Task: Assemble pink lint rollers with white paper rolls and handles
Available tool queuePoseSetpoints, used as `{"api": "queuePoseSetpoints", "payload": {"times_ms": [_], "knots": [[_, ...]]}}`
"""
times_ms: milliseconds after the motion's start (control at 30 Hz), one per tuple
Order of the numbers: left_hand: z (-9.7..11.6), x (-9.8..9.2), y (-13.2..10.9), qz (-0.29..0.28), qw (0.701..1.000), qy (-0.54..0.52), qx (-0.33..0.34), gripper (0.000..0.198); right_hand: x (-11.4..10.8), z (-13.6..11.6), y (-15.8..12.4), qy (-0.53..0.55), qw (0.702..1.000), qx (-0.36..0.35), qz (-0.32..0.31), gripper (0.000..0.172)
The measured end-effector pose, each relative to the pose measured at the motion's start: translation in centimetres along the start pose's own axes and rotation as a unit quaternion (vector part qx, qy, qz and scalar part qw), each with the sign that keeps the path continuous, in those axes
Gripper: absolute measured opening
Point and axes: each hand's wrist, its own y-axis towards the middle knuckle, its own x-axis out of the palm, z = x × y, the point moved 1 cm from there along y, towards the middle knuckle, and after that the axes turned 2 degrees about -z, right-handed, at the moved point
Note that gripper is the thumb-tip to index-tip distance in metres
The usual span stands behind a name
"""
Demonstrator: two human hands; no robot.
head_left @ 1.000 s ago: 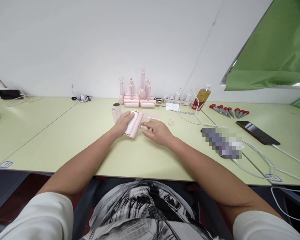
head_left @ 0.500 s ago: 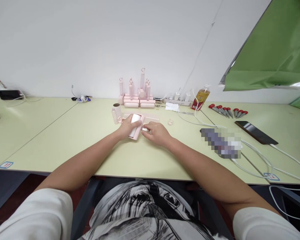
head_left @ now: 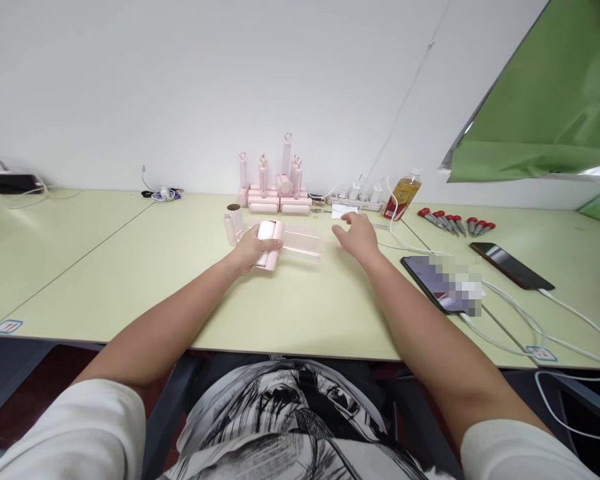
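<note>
My left hand (head_left: pixel 249 251) is closed around a pink lint roller (head_left: pixel 270 253) with a white roll in it, thumb across its front. Just to the right of that lies a clear plastic cover (head_left: pixel 301 241) on the table. My right hand (head_left: pixel 357 235) is stretched out above the table, its fingers apart and nothing visible in them, close to a white slip of paper (head_left: pixel 341 211). Behind my left hand stand a cardboard tube (head_left: pixel 235 217) and a small pink cylinder (head_left: pixel 229 230).
Along the wall are several pink lint rollers (head_left: pixel 265 208) with upright handles, a power strip (head_left: pixel 363 202) and a drink bottle (head_left: pixel 403 195). To the right lie red-capped pens (head_left: pixel 443 220), two phones (head_left: pixel 513 265) and loose white cables (head_left: pixel 523 320).
My right hand has left the lint roller and moved right and away from me, without the shiny piece it held. The clear cover shows more fully. My left hand keeps its hold.
</note>
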Motion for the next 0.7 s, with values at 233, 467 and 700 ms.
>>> {"api": "queuePoseSetpoints", "payload": {"times_ms": [233,467,700], "knots": [[1.0,-1.0,0.0,0.026,0.999,-0.043,0.019,0.057,0.1,3.0,1.5,-0.053,0.989,0.048,-0.127,0.007],[0.6,-1.2,0.3,0.070,0.996,-0.054,0.017,0.055,-0.3,-3.0,-1.7,0.435,0.877,-0.026,-0.203,0.037],[0.9,-1.4,0.2,0.063,0.996,-0.062,0.011,0.056,0.1,-4.0,-2.7,0.448,0.868,-0.074,-0.203,0.043]]}}
